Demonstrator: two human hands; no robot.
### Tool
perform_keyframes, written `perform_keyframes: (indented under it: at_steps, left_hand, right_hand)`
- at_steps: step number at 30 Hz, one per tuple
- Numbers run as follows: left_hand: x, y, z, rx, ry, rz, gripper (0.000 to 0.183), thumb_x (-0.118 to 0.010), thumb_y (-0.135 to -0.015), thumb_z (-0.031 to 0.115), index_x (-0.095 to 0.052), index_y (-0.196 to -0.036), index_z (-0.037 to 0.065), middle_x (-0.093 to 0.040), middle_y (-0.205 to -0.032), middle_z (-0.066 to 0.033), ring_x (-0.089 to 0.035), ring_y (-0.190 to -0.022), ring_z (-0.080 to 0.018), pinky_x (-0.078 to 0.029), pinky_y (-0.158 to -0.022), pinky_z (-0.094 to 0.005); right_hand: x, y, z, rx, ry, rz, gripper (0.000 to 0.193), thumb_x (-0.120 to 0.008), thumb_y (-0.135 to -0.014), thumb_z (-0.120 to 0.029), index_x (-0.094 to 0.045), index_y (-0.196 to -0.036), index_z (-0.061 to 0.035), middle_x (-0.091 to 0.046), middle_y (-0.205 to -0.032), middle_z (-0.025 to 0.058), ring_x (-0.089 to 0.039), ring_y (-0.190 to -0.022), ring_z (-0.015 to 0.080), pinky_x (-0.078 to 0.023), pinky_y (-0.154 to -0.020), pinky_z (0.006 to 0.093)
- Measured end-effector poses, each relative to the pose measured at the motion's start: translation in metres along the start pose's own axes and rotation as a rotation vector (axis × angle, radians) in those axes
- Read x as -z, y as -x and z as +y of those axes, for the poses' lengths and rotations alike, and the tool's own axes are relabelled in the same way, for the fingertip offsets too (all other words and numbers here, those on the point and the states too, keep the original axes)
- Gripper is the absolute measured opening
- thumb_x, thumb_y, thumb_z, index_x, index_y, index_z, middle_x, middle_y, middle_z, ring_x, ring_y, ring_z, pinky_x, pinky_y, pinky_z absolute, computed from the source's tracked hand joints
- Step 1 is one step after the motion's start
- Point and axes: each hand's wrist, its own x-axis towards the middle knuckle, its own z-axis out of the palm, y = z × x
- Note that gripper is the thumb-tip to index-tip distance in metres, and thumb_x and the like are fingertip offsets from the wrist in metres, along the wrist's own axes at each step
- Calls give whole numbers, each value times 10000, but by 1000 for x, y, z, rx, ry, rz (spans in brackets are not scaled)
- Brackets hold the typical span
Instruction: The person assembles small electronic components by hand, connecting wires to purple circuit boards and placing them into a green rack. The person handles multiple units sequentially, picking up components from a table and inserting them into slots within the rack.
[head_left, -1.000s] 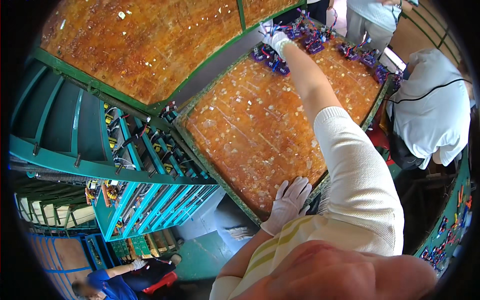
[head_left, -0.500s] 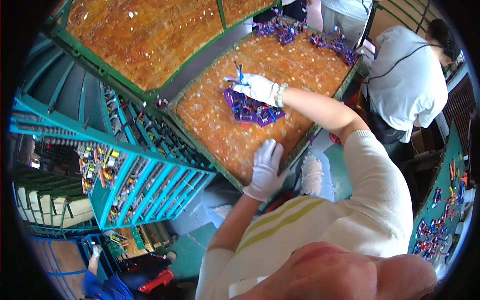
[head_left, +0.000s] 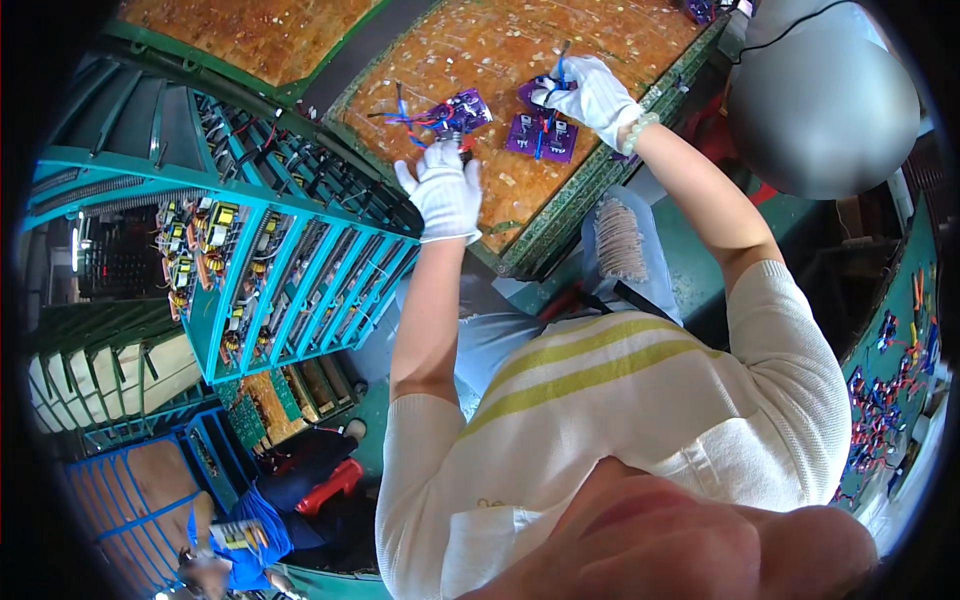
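Note:
My right hand (head_left: 597,103), in a white glove, pinches a small purple circuit board (head_left: 529,97) with blue and black wires. Just below it another purple board (head_left: 541,138) lies on the worn brown board, black parts on its face. To the left, a third purple board (head_left: 470,107) trails red, blue and black wires. My left hand (head_left: 445,197), also gloved, rests near that board with its fingers spread. At its fingertips sits a small grey and red object (head_left: 462,147), partly hidden, whose kind I cannot make out.
The brown work board (head_left: 420,75) has a green frame. A teal rack (head_left: 300,290) filled with circuit boards stands at left. Wired parts lie on a green table (head_left: 880,410) at far right. A person in blue (head_left: 245,545) is at lower left, and a blurred grey round shape (head_left: 825,115) is at upper right.
The purple boards, grouped together before, now lie apart. My left hand has moved up and left onto the board's middle; my right hand has moved up and right with a purple board.

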Motion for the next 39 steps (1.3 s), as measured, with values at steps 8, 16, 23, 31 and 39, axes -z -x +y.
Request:
perform_keyframes:
  at_steps: [8,16,23,31,39]
  left_hand:
    - [3,7,-19,-216,266,-123,276,-649,-752,84,-606,-1017,148,-580,-1119,-40,-539,-1078,-267,-270,-1041,-566]
    - [94,17,45,-156,897,66,1228,-877,-566,475,-212,-1477,-10,-289,-1488,-204,-203,-1411,-385,-161,-1132,-584]
    - [86,34,80,36,924,331,616,-744,-742,95,-438,-1271,17,-312,-1408,-248,-375,-1278,-381,-340,-1063,-467]
    - [114,0,36,-345,631,411,376,-671,-705,-3,-579,-1048,124,-366,-1368,-266,-401,-1255,-445,-378,-1016,-511]
    - [116,-5,29,-583,610,487,515,-669,-648,15,-589,-1130,178,-448,-1334,-266,-484,-1179,-504,-456,-949,-552]
  right_hand:
    - [-25,25,28,-360,-1384,-116,355,-737,-804,-37,-562,-1112,-62,-650,-768,32,-606,-597,109,-467,-486,237]
    - [2,72,-36,-222,-1846,-23,354,-644,-869,10,-535,-1186,-104,-596,-851,17,-606,-745,133,-515,-645,276]
    - [17,98,-69,4,-2274,-329,204,-575,-886,-6,-553,-1075,-81,-596,-1053,152,-606,-976,240,-507,-829,415]
    - [40,84,-28,-427,-1928,-479,526,-507,-994,-341,-365,-1429,-82,-590,-1213,175,-637,-831,128,-588,-757,326]
    - [33,71,-5,-487,-1689,-314,659,-453,-965,-548,-348,-1455,-120,-692,-1047,132,-601,-603,82,-524,-565,237]
